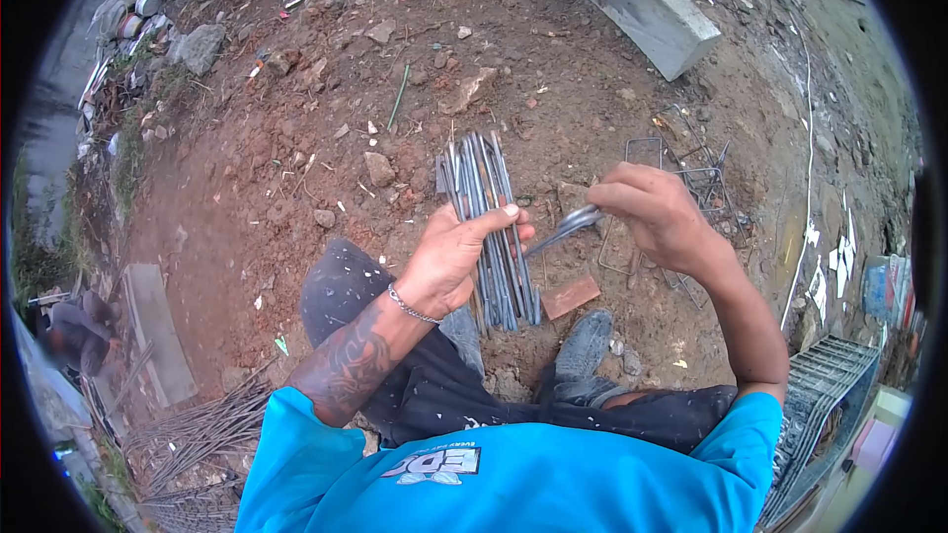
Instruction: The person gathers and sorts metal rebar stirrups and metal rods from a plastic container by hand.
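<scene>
My left hand is closed around a bundle of steel rebar stirrups, its thumb lying across the top. Stacked close together, the stirrups show mostly edge-on and hang between my knees. To the right, my right hand is raised with the fingers pinched on a thin, dark, looped wire. The wire slants down toward the bundle and its lower end comes right up to the stirrups. Motion blurs it a little.
Several loose stirrups lie on the dirt beyond my right hand. A brick sits near my boot. A concrete beam lies ahead. Rebar is piled at left, rebar cages at right. Another person is far left.
</scene>
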`<action>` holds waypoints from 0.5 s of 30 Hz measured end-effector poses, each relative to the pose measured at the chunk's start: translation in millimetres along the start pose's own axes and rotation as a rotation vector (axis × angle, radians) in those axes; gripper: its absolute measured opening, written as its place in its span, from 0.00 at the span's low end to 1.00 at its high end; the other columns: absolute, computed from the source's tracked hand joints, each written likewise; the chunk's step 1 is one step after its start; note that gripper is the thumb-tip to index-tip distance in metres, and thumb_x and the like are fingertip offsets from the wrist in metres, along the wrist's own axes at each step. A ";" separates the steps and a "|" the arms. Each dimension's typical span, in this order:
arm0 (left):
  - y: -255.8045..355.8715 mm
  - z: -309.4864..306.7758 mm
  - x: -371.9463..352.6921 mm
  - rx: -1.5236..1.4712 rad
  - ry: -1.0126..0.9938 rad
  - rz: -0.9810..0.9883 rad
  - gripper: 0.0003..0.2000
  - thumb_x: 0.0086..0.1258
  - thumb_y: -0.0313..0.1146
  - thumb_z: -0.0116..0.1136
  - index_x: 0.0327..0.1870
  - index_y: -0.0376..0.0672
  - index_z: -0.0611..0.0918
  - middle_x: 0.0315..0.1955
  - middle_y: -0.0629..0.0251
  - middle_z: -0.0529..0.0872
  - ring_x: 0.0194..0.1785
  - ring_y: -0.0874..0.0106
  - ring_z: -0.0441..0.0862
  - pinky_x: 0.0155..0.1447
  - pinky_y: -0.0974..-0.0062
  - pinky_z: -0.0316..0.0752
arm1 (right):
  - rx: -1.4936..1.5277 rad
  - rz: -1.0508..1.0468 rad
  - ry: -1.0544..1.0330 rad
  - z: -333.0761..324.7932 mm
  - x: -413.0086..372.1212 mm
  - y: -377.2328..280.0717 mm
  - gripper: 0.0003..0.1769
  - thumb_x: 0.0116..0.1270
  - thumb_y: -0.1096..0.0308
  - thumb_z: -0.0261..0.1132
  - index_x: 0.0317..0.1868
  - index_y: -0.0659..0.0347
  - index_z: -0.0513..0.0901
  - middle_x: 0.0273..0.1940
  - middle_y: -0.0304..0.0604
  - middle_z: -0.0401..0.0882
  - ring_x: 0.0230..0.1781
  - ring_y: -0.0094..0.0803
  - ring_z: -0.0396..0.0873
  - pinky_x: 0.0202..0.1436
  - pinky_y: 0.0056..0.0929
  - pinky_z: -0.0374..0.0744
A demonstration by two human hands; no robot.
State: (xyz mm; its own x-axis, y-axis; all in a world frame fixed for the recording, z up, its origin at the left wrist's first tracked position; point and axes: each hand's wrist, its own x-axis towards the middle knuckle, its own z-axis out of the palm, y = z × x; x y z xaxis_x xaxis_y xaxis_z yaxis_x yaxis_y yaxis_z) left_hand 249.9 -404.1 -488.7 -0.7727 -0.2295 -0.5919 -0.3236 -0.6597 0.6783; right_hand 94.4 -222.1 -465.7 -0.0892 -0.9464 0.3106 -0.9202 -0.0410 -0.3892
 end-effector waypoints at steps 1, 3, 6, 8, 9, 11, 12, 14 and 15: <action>0.0 -0.5 -0.7 -0.008 -0.001 0.004 0.08 0.64 0.26 0.58 0.43 0.38 0.75 0.34 0.63 0.82 0.38 0.71 0.82 0.39 0.72 0.80 | 0.162 0.167 0.135 2.5 -2.1 2.3 0.08 0.61 0.72 0.57 0.40 0.57 0.80 0.26 0.36 0.70 0.29 0.31 0.72 0.36 0.27 0.72; 1.4 0.2 -3.8 -0.037 0.009 0.028 0.09 0.64 0.27 0.58 0.43 0.38 0.75 0.35 0.63 0.82 0.38 0.71 0.82 0.40 0.72 0.80 | 0.319 0.320 0.271 1.7 -4.1 6.9 0.07 0.66 0.71 0.55 0.41 0.59 0.79 0.22 0.34 0.68 0.23 0.28 0.70 0.28 0.24 0.70; 3.0 -1.1 -2.1 -0.063 0.030 0.053 0.09 0.64 0.27 0.58 0.43 0.38 0.75 0.35 0.63 0.82 0.39 0.71 0.82 0.40 0.71 0.80 | 1.191 0.683 0.297 4.1 -13.5 22.3 0.10 0.74 0.65 0.48 0.47 0.59 0.74 0.20 0.26 0.57 0.14 0.14 0.54 0.17 0.16 0.53; 4.2 -0.4 -1.5 -0.056 0.034 0.067 0.09 0.64 0.27 0.58 0.43 0.38 0.75 0.35 0.62 0.82 0.39 0.70 0.82 0.41 0.71 0.80 | 1.405 0.778 0.369 17.9 -9.7 18.4 0.10 0.74 0.65 0.48 0.46 0.59 0.73 0.20 0.26 0.56 0.14 0.14 0.52 0.16 0.16 0.51; 4.9 1.4 -2.0 -0.043 0.022 0.064 0.09 0.65 0.27 0.57 0.43 0.38 0.75 0.35 0.62 0.82 0.39 0.70 0.82 0.41 0.71 0.80 | 1.622 0.873 0.447 25.6 -4.9 13.9 0.10 0.74 0.65 0.47 0.46 0.58 0.73 0.20 0.27 0.55 0.13 0.14 0.51 0.15 0.16 0.50; 5.2 4.9 -2.5 -0.015 0.000 0.062 0.08 0.65 0.27 0.57 0.43 0.38 0.75 0.35 0.62 0.82 0.40 0.70 0.82 0.42 0.71 0.80 | 1.578 1.054 0.433 47.6 7.6 7.3 0.09 0.74 0.65 0.47 0.46 0.58 0.72 0.21 0.27 0.56 0.14 0.14 0.51 0.15 0.16 0.49; 4.1 6.1 -2.7 -0.039 -0.046 0.067 0.08 0.66 0.28 0.57 0.43 0.38 0.75 0.35 0.62 0.82 0.41 0.69 0.82 0.42 0.71 0.80 | 1.606 1.019 0.428 63.6 9.3 9.7 0.09 0.74 0.64 0.47 0.46 0.58 0.70 0.21 0.28 0.56 0.14 0.15 0.51 0.15 0.17 0.50; 5.2 10.9 -6.3 -0.028 -0.075 0.065 0.08 0.67 0.30 0.56 0.44 0.38 0.76 0.36 0.63 0.82 0.45 0.68 0.82 0.43 0.72 0.80 | 1.601 1.041 0.418 84.4 13.0 7.4 0.09 0.74 0.64 0.47 0.47 0.57 0.70 0.21 0.27 0.57 0.14 0.14 0.52 0.16 0.16 0.52; 5.4 11.8 -7.2 -0.019 -0.079 0.063 0.08 0.67 0.30 0.56 0.44 0.38 0.76 0.36 0.63 0.82 0.45 0.68 0.82 0.43 0.72 0.80 | 1.592 1.065 0.382 92.6 16.8 6.1 0.09 0.73 0.63 0.48 0.47 0.57 0.69 0.21 0.27 0.57 0.15 0.13 0.52 0.17 0.16 0.53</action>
State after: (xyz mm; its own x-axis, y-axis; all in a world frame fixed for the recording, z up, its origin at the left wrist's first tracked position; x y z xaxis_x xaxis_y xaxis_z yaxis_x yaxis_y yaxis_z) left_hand 247.2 -397.6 -475.5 -0.8318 -0.2144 -0.5120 -0.2636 -0.6593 0.7042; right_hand 122.5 -268.0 -543.1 -0.5517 -0.6776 -0.4864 0.6646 -0.0048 -0.7472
